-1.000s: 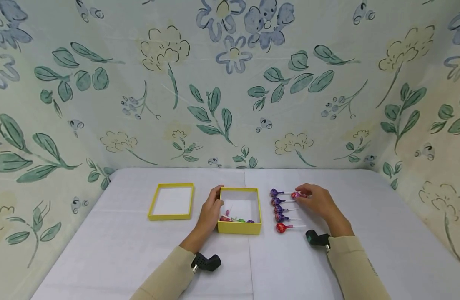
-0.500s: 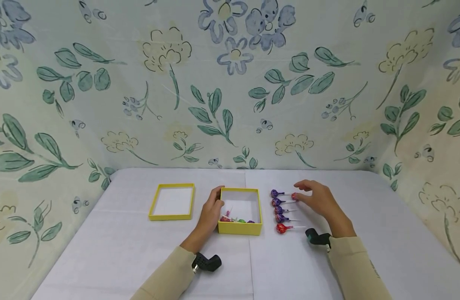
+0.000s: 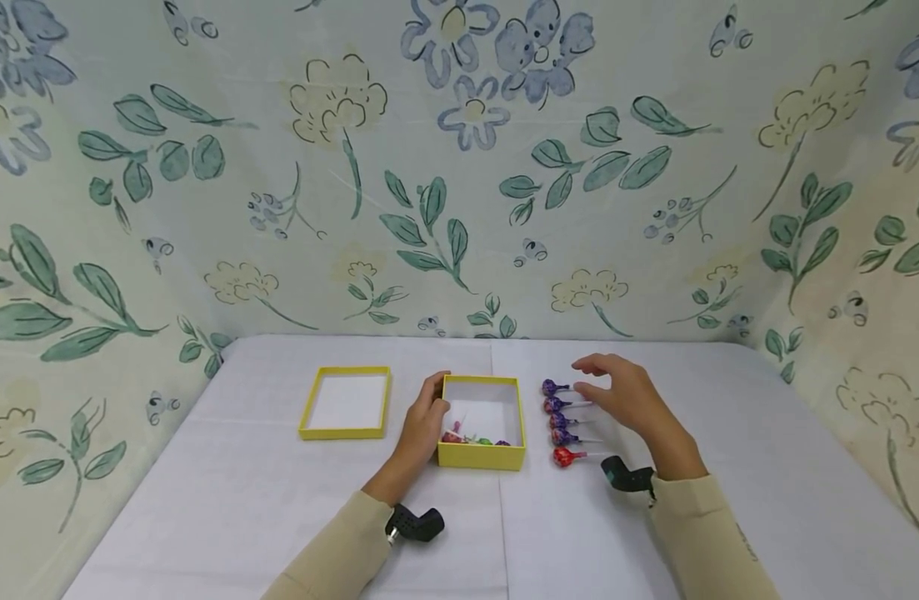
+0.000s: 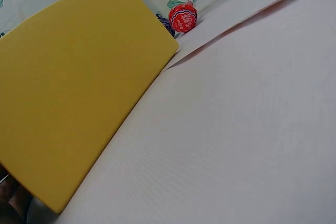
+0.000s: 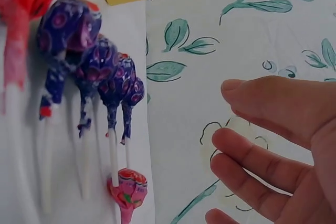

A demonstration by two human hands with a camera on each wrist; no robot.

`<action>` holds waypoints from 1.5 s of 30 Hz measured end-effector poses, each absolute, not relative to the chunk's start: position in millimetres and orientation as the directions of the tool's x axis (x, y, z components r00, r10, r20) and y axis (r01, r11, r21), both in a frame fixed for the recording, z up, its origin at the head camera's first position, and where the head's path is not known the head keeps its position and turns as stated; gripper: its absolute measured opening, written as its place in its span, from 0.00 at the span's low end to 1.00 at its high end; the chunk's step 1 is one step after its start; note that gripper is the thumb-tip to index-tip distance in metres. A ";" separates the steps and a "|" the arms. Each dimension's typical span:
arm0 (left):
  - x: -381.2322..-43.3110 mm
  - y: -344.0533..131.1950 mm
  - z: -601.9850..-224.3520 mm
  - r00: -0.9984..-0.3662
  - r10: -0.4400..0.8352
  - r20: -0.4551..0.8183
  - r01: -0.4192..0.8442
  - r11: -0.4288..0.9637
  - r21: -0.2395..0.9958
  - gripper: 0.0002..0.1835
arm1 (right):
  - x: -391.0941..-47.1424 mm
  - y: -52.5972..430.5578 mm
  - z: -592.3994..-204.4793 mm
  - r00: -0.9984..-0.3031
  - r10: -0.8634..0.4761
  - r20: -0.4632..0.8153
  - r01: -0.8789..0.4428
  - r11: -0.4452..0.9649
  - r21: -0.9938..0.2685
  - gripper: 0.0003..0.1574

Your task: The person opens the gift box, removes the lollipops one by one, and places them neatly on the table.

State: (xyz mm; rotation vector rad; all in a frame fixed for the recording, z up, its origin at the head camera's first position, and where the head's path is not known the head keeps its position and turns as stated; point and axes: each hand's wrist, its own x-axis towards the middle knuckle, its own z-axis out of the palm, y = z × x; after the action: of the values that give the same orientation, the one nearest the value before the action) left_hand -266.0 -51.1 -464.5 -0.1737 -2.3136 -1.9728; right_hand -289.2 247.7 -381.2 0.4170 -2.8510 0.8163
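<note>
Right grip (image 3: 630, 397) nearer yellow box (image 3: 481, 457)

Booth-like indoor setting, floral-patterned walls (image 3: 489, 192), white-covered table (image 3: 556, 533)

Soft, even light, with the wrist views dimmer.

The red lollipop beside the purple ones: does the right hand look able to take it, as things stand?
Probably yes. The right hand has its fingers apart and appears to hold nothing; the red lollipop lies nearest the person, with the purple lollipops beyond it, not over it.
</note>
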 end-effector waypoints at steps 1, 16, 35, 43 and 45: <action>-266.2 -51.2 -464.5 -0.989 0.025 0.146 0.148 0.152 0.977 0.27 | -288.1 245.4 -380.0 -0.948 -0.231 0.217 -0.311 0.811 -0.495 0.22; -266.2 -51.5 -466.7 -0.989 0.023 0.146 0.148 0.159 0.976 0.27 | -272.5 210.9 -371.9 -0.936 -0.301 0.183 -0.351 0.756 -0.552 0.20; -265.4 -50.8 -463.7 -0.991 0.016 0.136 0.136 0.173 0.975 0.27 | -260.1 174.9 -378.6 -0.894 -0.418 0.163 -0.425 0.670 -0.609 0.21; -265.8 -51.2 -462.6 -0.990 0.009 0.140 0.139 0.181 0.974 0.27 | -256.8 165.4 -379.2 -0.880 -0.452 0.149 -0.445 0.669 -0.595 0.20; -265.3 -51.5 -463.2 -0.991 0.008 0.130 0.129 0.178 0.975 0.27 | -256.6 163.0 -379.4 -0.876 -0.463 0.137 -0.445 0.667 -0.598 0.20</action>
State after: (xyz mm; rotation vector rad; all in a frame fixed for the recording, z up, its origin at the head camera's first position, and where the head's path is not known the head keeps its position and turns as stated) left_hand -265.3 -51.5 -463.2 -0.1362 -2.3365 -1.9502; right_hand -256.6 163.0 -379.4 0.7879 -2.8918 1.0258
